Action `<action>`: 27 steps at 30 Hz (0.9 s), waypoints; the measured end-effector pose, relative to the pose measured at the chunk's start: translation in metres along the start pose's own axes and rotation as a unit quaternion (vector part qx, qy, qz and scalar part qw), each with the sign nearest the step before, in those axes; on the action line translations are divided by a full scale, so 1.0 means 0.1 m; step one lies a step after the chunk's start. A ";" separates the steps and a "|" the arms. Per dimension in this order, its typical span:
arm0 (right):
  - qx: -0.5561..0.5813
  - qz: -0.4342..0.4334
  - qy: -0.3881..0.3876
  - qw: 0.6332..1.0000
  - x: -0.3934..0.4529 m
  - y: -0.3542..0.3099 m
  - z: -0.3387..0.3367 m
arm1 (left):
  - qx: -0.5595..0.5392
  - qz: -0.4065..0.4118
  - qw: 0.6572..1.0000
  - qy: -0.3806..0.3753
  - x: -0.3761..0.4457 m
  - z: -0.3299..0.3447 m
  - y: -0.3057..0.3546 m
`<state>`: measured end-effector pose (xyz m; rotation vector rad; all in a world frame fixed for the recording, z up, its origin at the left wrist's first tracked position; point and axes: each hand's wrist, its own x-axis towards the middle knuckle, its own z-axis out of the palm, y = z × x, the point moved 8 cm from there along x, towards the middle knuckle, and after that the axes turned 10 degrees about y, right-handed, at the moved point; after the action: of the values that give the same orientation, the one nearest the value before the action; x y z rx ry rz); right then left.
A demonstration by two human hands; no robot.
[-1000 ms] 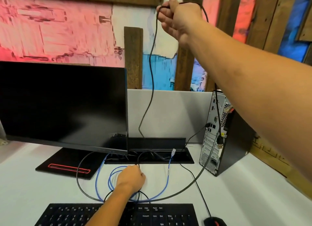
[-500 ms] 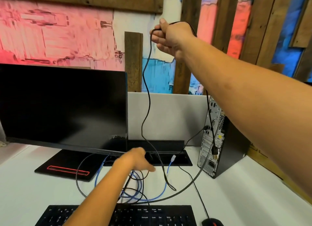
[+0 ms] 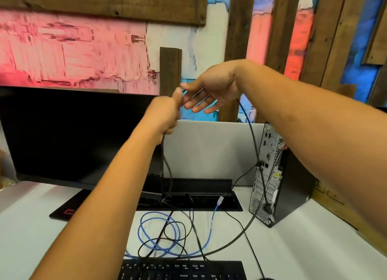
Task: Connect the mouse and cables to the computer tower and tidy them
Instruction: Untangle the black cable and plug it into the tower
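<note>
1. Monitor (image 3: 73, 137): far left on the tabletop (image 3: 29, 227), screen dark, its base partly hidden behind the left forearm.
2. Left hand (image 3: 167, 114): raised mid-frame in front of the monitor's right edge, grip clenched round a black cable (image 3: 167, 166); thumb points up, cable drops from the bottom of the fist down to the cable slot.
3. Right hand (image 3: 211, 89): just right of the left hand, fingertips nearly touching its thumb. Fingers mostly straight, splayed down-left. A black cable runs across the palm between thumb and fingers; can't tell if it's pinched or just draped.
4. From the right hand's heel the cable hangs down right toward the tower's rear panel.
5. Cable slot (image 3: 209, 202): black recess at the far tabletop edge, lid up; several black leads come out of it.
6. Blue cable (image 3: 159, 231): loose coils on the tabletop near the keyboard, one end with a clear plug lying at the slot's lip.
7. Black leads tangled over the blue coils; one long lead sweeps right up to the tower.
8. Keyboard (image 3: 184, 270): near edge, centre, partly cut off.
9. Computer tower (image 3: 270, 175): far right, upright, rear panel facing left, cables plugged into it.
</note>
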<state>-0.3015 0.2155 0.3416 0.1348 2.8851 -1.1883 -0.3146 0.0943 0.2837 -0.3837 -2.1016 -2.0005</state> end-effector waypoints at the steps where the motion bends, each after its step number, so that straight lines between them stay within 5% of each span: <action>1: -0.035 -0.010 0.011 0.999 -0.03 -0.01 -0.10 | -0.039 -0.010 0.999 -0.001 0.01 -0.03 -0.11; 5: -0.012 -0.024 0.120 0.992 -0.12 -0.16 -0.53 | -0.091 -0.075 0.992 0.046 0.01 -0.24 -0.52; 9: 0.070 0.018 0.201 0.977 -0.07 -0.06 -0.72 | -0.084 -0.089 0.992 0.003 -0.08 -0.09 -0.58; 14: -0.007 0.040 0.072 0.997 -0.17 0.32 0.05 | -0.219 -0.112 0.967 -0.065 -0.09 0.28 -0.30; 20: 0.249 -0.060 -0.022 0.966 -0.60 1.01 1.07 | -0.251 -0.107 0.960 -0.064 -0.08 0.61 -0.06; 24: 0.108 -0.044 -0.119 0.986 -0.71 1.61 1.96 | -0.259 -0.095 0.957 -0.093 -0.12 0.76 0.12; 27: 0.061 -0.038 -0.126 0.989 -0.67 1.76 2.16 | -0.110 -0.051 0.983 -0.139 -0.13 0.81 0.09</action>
<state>-0.2234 0.1831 0.0685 -0.1171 2.6209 -1.2902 -0.2973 0.1749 0.2838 -0.6385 -2.0948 -2.3716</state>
